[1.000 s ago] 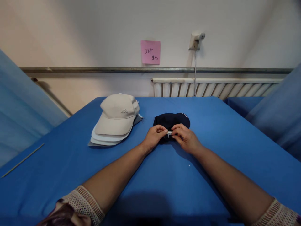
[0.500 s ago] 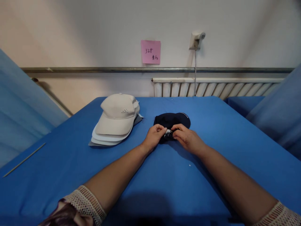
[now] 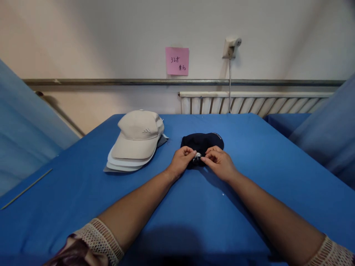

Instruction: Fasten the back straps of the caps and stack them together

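A dark navy cap [image 3: 194, 140] lies on the blue-covered table, its brim with small white lettering pointing right. At its near edge shows a bunched white tag [image 3: 197, 155]. My left hand [image 3: 181, 160] is closed, with thumb and forefinger pinching the tag from the left. From the right, my right hand [image 3: 220, 162] holds the cap's near edge with bent fingers, the thumb tip right beside the tag. What lies exactly between the right fingertips is hidden. Left of my hands is a stack of caps, a beige baseball cap [image 3: 140, 125] on top.
Paler brims [image 3: 130, 162] stick out under the beige cap. A thin stick [image 3: 26, 189] lies at the table's left side. Behind the blue table [image 3: 177, 221] are a radiator [image 3: 216, 105], a metal rail [image 3: 124, 82] and a plugged cord [image 3: 230, 85]. Blue curtains [image 3: 24, 136] hang at both sides.
The white tag has gone from lying flat between both hands' fingertips to being bunched by the left fingers. My right fingers have shifted slightly and parted a little. The cap stays in place.
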The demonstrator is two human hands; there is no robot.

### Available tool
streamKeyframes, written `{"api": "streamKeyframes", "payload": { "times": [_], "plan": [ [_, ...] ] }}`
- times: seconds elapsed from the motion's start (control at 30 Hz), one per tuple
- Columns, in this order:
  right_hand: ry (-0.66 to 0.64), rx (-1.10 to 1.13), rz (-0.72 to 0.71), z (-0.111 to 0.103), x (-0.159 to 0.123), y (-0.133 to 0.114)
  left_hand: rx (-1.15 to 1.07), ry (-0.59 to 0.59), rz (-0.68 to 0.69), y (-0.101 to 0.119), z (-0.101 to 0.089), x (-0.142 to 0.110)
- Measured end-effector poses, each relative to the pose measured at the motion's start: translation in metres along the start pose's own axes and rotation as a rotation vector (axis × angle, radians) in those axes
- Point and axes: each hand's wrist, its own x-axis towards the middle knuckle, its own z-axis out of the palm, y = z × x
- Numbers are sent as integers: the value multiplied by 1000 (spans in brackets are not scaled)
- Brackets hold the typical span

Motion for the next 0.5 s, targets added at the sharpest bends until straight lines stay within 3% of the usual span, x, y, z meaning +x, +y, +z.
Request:
{"api": "streamKeyframes", "payload": {
  "times": [0.17, 0.37, 0.5],
  "plan": [
    [18, 77, 30, 6, 0, 4, -9, 1, 5, 0, 0, 0],
    [-168, 49, -150, -7, 2, 4, -22, 4, -19, 0, -1, 0],
    [-136, 42, -86, -9, 3, 7, -30, 1, -27, 0, -1, 0]
  ]
}}
